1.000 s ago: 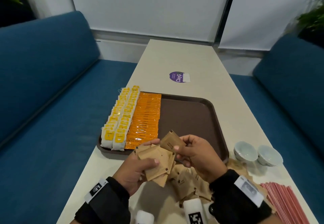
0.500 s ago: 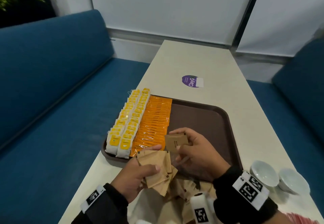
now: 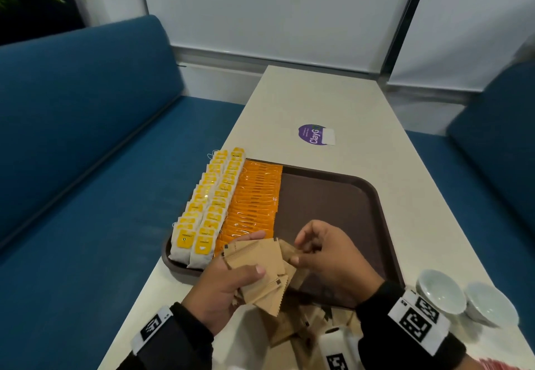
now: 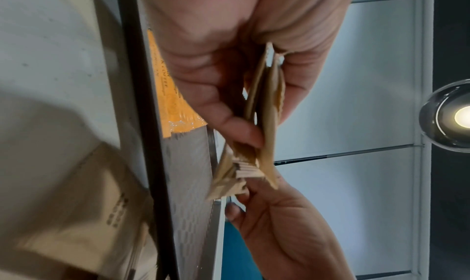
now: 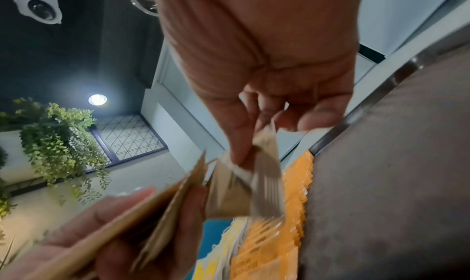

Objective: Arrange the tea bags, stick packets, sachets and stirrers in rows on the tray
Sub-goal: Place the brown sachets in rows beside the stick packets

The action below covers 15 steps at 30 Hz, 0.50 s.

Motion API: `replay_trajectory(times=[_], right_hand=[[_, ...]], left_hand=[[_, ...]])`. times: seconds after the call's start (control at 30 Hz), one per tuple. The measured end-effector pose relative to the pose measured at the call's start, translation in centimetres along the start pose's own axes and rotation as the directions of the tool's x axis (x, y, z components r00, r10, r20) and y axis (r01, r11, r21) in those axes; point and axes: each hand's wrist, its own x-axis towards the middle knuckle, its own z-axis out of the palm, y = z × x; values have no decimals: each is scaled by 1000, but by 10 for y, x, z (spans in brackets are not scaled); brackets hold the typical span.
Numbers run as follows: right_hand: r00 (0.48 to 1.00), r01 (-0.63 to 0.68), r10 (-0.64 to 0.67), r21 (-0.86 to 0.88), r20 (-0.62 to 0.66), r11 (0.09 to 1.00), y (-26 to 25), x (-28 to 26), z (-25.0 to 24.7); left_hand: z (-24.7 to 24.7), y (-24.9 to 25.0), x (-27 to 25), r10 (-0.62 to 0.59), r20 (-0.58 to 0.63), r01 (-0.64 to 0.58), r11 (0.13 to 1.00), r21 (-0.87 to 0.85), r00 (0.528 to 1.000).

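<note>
My left hand (image 3: 223, 288) grips a fan of brown sachets (image 3: 257, 271) over the tray's (image 3: 341, 204) six o'clock rim. My right hand (image 3: 330, 257) pinches one sachet at the fan's three o'clock edge. Tea bags (image 3: 208, 204) and orange stick packets (image 3: 254, 199) line the nine o'clock side; bare tray lies toward three o'clock.

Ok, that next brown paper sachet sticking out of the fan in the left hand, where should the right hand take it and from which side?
Pinch the free corner of the brown paper sachet nearest the right hand, coming from the right over the brown plastic tray. The left hand clamps the fan's other end, so that corner juts clear; thumb and forefinger on its flat faces, probably sliding it out sideways.
</note>
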Motion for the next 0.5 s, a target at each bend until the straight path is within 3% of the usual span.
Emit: replay_trajectory(times=[0.07,0.17,0.3,0.37,0.5], right_hand=[[993,-17,28,-102,111,995,-10,4,-10],[1000,19,-16,-211,18,977,-21,30,-30],[972,-109,108,8,-210,994,-26,94,-52],[941,-205,226,103,-254,973,-22,132,-55],[928,-249,258,68,-270,966,-3,187,-50]], left_hand=[[0,7,3,16,-10,-16,1000,-6,1000],[-1,13,6,34,-23,-35,999,-15,999],[-1,11,6,-9,-44,7,999,-54,999],[-1,7,5,-46,-50,43,998,-56,998],[-9,-1,7,-87,-71,81,994,-77,994]])
